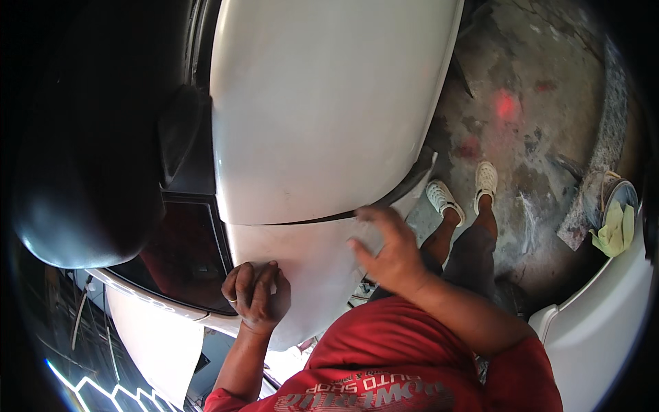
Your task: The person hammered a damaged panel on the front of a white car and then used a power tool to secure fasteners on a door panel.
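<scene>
My left hand (257, 294) rests with curled fingers on a pale front body panel (321, 281) of a car; whatever may be under those fingers is hidden. My right hand (388, 250) hovers over that same panel, fingers apart, just below the dark gap along the edge of the white door (326, 103). Left of these panels are a small black-framed side window (189, 250) and a black side mirror (82, 213).
My feet in white clogs stand on stained concrete (522, 137) at right. Beyond them lie a dusty strip (597, 158) and a round container (614, 199) with pale yellow material (614, 233). Another white vehicle panel (604, 316) curves along the lower right. Bright lights show lower left.
</scene>
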The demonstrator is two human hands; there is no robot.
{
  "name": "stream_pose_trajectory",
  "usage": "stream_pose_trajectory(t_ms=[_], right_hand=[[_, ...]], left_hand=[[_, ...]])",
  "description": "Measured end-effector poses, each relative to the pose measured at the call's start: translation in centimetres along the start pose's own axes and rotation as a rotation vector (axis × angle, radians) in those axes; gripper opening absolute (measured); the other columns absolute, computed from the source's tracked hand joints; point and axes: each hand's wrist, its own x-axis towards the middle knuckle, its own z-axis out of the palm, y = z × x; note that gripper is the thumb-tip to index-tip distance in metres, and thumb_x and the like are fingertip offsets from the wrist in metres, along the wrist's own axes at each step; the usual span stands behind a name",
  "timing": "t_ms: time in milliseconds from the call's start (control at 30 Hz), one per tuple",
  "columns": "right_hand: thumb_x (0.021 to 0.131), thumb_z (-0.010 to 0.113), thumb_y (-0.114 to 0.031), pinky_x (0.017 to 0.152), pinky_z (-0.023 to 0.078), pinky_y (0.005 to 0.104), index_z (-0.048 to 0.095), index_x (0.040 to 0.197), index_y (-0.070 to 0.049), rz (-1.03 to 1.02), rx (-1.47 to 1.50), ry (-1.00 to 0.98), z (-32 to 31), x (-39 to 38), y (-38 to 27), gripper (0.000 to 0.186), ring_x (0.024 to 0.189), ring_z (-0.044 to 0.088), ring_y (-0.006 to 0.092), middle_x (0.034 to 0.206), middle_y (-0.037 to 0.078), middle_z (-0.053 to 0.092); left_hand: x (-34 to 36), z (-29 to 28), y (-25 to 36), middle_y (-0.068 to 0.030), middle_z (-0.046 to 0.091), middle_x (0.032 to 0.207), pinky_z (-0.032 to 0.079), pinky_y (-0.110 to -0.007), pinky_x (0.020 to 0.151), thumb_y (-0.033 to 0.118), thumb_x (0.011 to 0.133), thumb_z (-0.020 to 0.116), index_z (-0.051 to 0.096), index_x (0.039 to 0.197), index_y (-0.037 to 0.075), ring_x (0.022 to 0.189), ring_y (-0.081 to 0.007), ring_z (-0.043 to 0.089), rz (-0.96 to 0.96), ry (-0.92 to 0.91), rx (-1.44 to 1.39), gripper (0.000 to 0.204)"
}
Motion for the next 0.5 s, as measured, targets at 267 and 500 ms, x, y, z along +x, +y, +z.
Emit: stream_pose_trajectory(t_ms=[267, 500], right_hand=[[0.097, 0.054, -0.058, 0.107, 0.040, 0.0513, 0.041, 0.151, -0.016, 1.101, 0.198, 0.147, -3.7, 0.4, 26.7, 0.070, 0.135, 0.047, 0.0355, 0.148, 0.015, 0.049], [0.090, 0.037, -0.081, 0.110, 0.022, 0.0732, 0.021, 0.161, -0.022, 1.450, 0.677, 0.178, 2.6, 2.1, 26.6, 0.093, 0.145, 0.030, 0.0473, 0.163, 0.018, 0.024]], left_hand=[[-0.1, -0.5, -0.3, -0.0154, 0.057, 0.117, 0.044, -0.041, 0.093, 0.006, 0.072, 0.075, 0.073, 0.102, 0.008, 0.111, -0.0335, 0.051, -0.013, -0.025, -0.024, 0.030], [-2.2, -3.8, -2.7, -0.0219, 0.057, 0.125, 0.045, -0.049, 0.099, 0.008, 0.072, 0.074, 0.070, 0.104, 0.006, 0.120, -0.0420, 0.052, 0.040, -0.210, -0.130, 0.033]])
